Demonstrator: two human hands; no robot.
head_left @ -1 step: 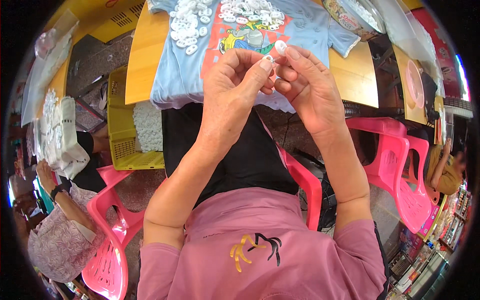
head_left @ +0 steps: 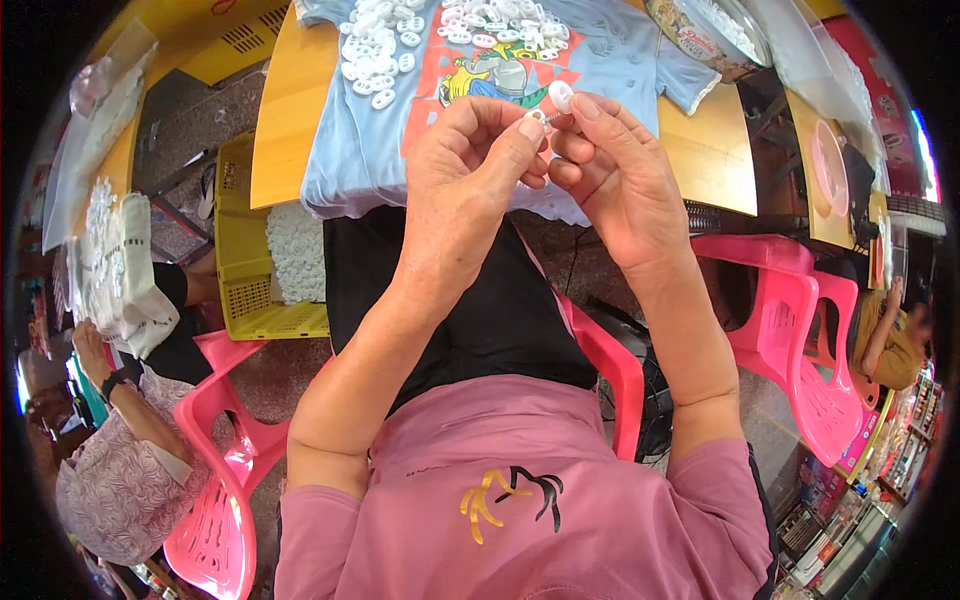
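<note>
Above the near edge of the table, my left hand (head_left: 465, 175) pinches a small white ring-shaped plastic piece (head_left: 537, 116) between thumb and forefinger. Close beside it, my right hand (head_left: 632, 190) grips a white oval plastic piece (head_left: 561, 96) with thumb and fingertips. A thin metal part, like a screw or spring, shows between the two pieces; I cannot tell which hand holds it. Beyond my hands, two piles of white oval pieces with holes, a left pile (head_left: 370, 45) and a right pile (head_left: 505, 22), lie on a light blue printed T-shirt (head_left: 350, 150) spread over the table.
The wooden table (head_left: 715, 150) shows around the shirt. At its far right stands a tub (head_left: 700, 40) of white parts. A yellow crate (head_left: 250, 305) with white parts sits lower left. Pink chairs (head_left: 785, 290) flank me. A person (head_left: 130, 470) works at left, another (head_left: 893, 345) sits far right.
</note>
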